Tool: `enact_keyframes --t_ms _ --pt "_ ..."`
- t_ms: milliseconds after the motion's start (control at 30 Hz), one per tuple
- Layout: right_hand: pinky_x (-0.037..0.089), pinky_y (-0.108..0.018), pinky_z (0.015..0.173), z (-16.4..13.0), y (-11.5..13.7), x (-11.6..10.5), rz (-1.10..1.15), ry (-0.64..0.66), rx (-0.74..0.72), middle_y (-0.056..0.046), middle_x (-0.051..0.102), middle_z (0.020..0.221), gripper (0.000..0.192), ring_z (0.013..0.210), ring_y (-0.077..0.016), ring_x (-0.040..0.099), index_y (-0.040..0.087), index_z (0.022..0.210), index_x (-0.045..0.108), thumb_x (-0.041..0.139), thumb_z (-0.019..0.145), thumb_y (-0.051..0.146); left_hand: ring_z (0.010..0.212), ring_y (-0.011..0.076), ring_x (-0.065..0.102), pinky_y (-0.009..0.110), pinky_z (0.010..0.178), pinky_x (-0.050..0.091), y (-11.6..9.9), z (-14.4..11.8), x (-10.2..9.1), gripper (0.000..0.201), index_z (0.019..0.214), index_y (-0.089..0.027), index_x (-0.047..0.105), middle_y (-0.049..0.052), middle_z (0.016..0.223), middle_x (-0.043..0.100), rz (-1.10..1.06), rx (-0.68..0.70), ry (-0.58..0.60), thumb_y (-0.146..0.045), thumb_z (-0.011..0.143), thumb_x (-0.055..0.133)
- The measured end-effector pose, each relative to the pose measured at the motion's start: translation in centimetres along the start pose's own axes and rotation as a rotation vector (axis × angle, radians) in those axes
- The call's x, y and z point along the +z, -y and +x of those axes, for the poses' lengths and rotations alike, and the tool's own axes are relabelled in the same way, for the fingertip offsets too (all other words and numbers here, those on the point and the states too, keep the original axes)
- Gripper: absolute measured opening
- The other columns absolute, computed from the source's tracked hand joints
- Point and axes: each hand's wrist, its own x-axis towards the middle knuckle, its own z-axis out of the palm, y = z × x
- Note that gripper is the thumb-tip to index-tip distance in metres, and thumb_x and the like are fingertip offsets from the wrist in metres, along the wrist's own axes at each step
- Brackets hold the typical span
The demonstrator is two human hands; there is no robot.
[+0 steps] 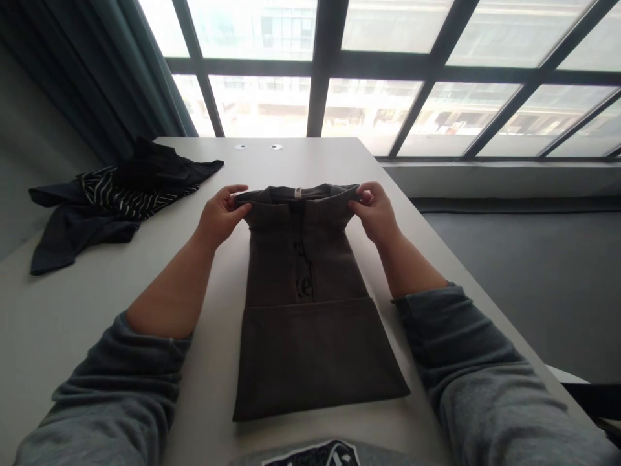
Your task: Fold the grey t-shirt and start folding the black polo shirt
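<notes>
A dark grey-brown shirt (320,356) lies in front of me, its sides turned in to make a long narrow shape and its near end doubled over. Black lettering shows in the gap between the side folds. My left hand (223,213) pinches the far left corner by the collar, and my right hand (373,210) pinches the far right corner. Between them the collar end is lifted off the table, with a small white label (297,192) at the neckline. The shirt's underside is hidden.
The white table (204,375) reaches toward a large gridded window (262,107). Black clothing with a white striped pattern (116,194) lies heaped at the left. Two round grommets (276,147) sit near the far edge. A dark curtain (111,71) hangs at the left; grey floor (514,278) lies right.
</notes>
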Motion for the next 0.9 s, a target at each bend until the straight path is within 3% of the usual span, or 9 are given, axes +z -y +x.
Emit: enact_keyframes --t_ms 133,200,400,567,733,900 --pt "0.061 -0.039 0.087 -1.8 1.5 -0.5 0.010 0.031 0.023 0.002 0.074 0.099 0.067 0.090 -0.0208 0.072 0.032 0.135 0.052 0.084 0.077 0.045 0.099 0.0269 0.077 0.047 0.099 0.062 -1.7 -2.0 -0.3 0.060 0.134 -0.016 0.067 0.008 0.104 0.079 0.037 -0.001 0.047 -0.041 0.082 0.080" --pt "0.061 -0.041 0.091 -2.7 1.9 -0.8 0.010 0.046 0.010 0.000 0.076 0.102 0.071 0.094 -0.0223 0.073 0.030 0.137 0.055 0.086 0.075 0.045 0.101 0.0267 0.077 0.047 0.102 0.061 -2.4 -3.1 -0.5 0.057 0.132 -0.019 0.069 0.007 0.107 0.079 0.105 0.004 0.067 -0.042 0.082 0.081" --pt "0.058 -0.046 0.102 -5.0 2.7 -1.8 -0.194 0.136 -0.051 -0.006 0.079 0.112 0.042 0.106 -0.0259 0.073 0.023 0.122 0.073 0.077 0.082 0.035 0.100 0.0263 0.075 0.042 0.096 0.062 -4.1 -5.6 -0.7 0.039 0.122 -0.027 0.075 0.005 0.112 0.080 0.423 0.082 0.220 -0.041 0.085 0.073" --pt "0.058 -0.038 0.089 -6.8 3.5 -2.4 -0.552 0.380 -0.225 -0.006 0.076 0.098 0.016 0.094 -0.0244 0.071 0.023 0.097 0.078 0.068 0.084 0.022 0.094 0.0249 0.072 0.038 0.088 0.059 -3.6 -7.1 -0.6 0.029 0.111 -0.027 0.075 0.004 0.107 0.078 0.582 0.139 0.464 -0.035 0.085 0.067" --pt "0.056 -0.033 0.083 -7.8 3.3 -3.0 -0.726 0.628 -0.261 -0.007 0.076 0.105 0.027 0.092 -0.0231 0.071 0.023 0.106 0.080 0.068 0.082 0.015 0.095 0.0221 0.070 0.032 0.084 0.055 -2.9 -8.2 -0.5 0.021 0.102 -0.027 0.074 0.003 0.110 0.075 0.673 0.165 0.634 -0.030 0.084 0.063" --pt "0.057 -0.037 0.091 -7.8 2.3 -3.6 -0.750 0.646 -0.283 -0.008 0.078 0.108 0.025 0.095 -0.0238 0.073 0.026 0.104 0.084 0.066 0.089 0.017 0.089 0.0199 0.070 0.030 0.081 0.053 -3.0 -8.4 -0.7 0.019 0.095 -0.026 0.073 0.003 0.107 0.074 0.706 0.186 0.634 -0.025 0.084 0.058"
